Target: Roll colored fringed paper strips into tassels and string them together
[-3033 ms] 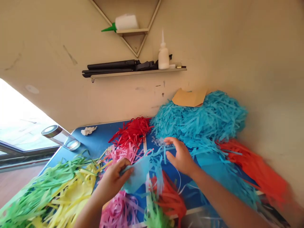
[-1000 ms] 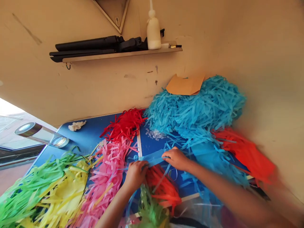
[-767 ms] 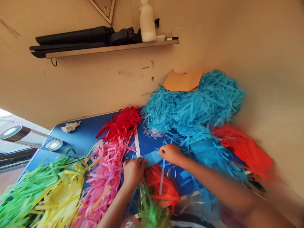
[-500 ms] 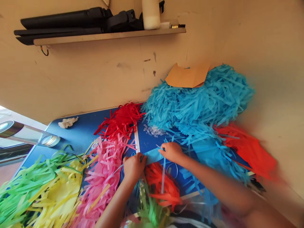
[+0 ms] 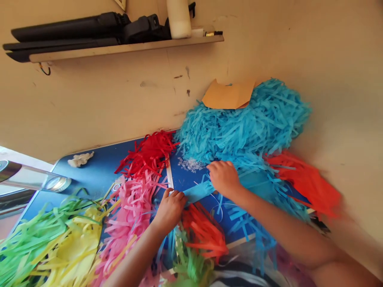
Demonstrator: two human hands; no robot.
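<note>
A strip of blue tissue paper (image 5: 198, 192) with fringed ends stretches between my two hands, low over the blue table. My left hand (image 5: 172, 205) is closed on its left end. At the other end my right hand (image 5: 224, 178) has its fingers curled over the paper; the fingertips are partly hidden. Below the strip lies an orange-red tissue tassel (image 5: 205, 231), with a green tassel (image 5: 191, 259) nearer to me. A thin white loop of cord (image 5: 220, 213) lies just under my right hand. Small clear plastic pieces (image 5: 191, 164) are heaped behind the strip.
A large blue fringe pile (image 5: 239, 127) rests against the wall, brown paper (image 5: 229, 95) on top. Red (image 5: 152, 149), pink (image 5: 131, 215), yellow (image 5: 74, 243) and green fringes (image 5: 32, 231) cover the left side. A clear bottle (image 5: 36, 178) lies far left. A shelf (image 5: 128, 48) holds black items.
My right hand has shifted slightly right and up along the table, its fingers now curled over the strip's end. My left hand still holds the other end. The view has turned slightly right.
</note>
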